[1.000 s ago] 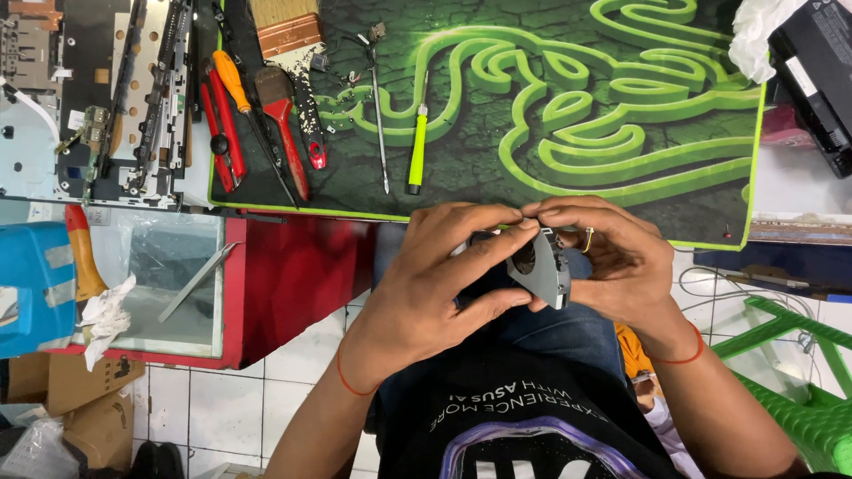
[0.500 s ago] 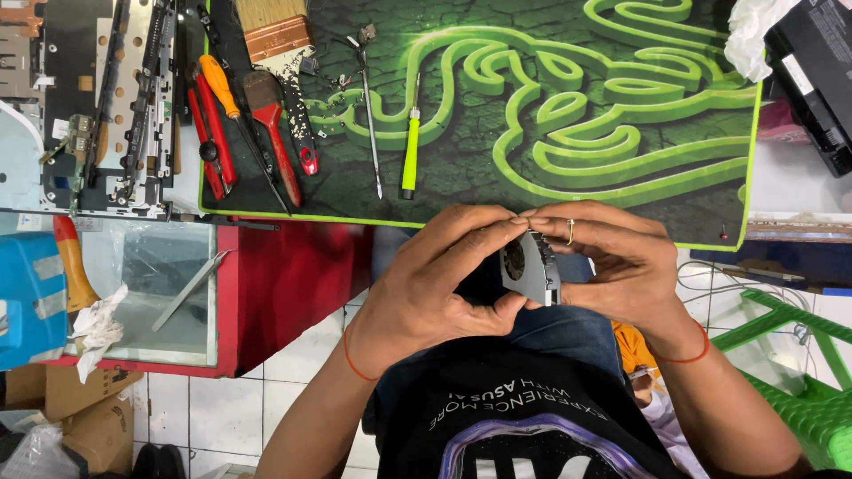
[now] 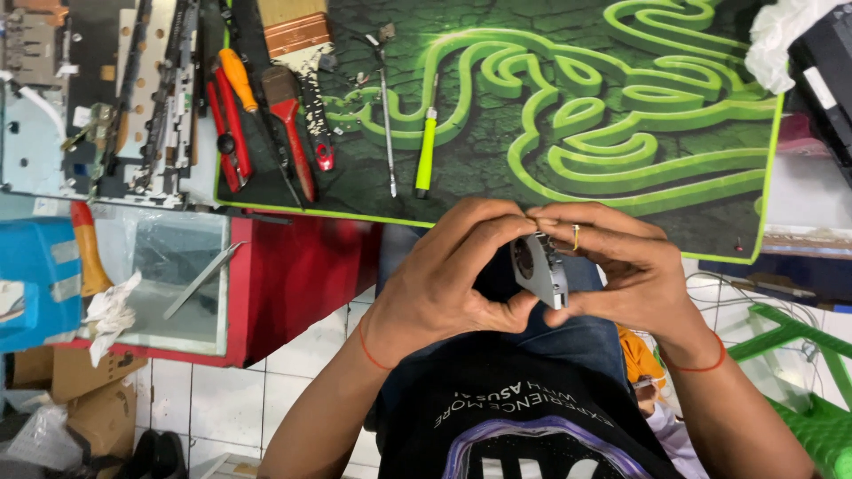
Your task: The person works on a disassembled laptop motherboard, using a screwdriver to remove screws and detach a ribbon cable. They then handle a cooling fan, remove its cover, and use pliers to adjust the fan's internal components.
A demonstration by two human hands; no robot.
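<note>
My left hand [image 3: 453,275] and my right hand [image 3: 630,266] meet over my lap, just below the front edge of the green-patterned black desk mat [image 3: 550,115]. Both grip a small grey cooling fan [image 3: 539,266] held on edge between them. My fingertips pinch together at the top of the fan, and both thumbs press its lower edge. A ring sits on one right finger. Thin red bands circle both wrists.
On the mat lie a yellow-green handled tool [image 3: 426,155], a thin metal tool [image 3: 388,124], red-handled pliers [image 3: 297,146], an orange screwdriver [image 3: 238,75] and a paintbrush [image 3: 297,35]. Dismantled metal frames [image 3: 106,106] sit at left. A red-framed glass box [image 3: 177,275] stands lower left, a green stool [image 3: 799,390] lower right.
My hands stay together on the fan with only slight finger shifts. The view has drifted a little, so the mat and tools sit marginally lower in frame.
</note>
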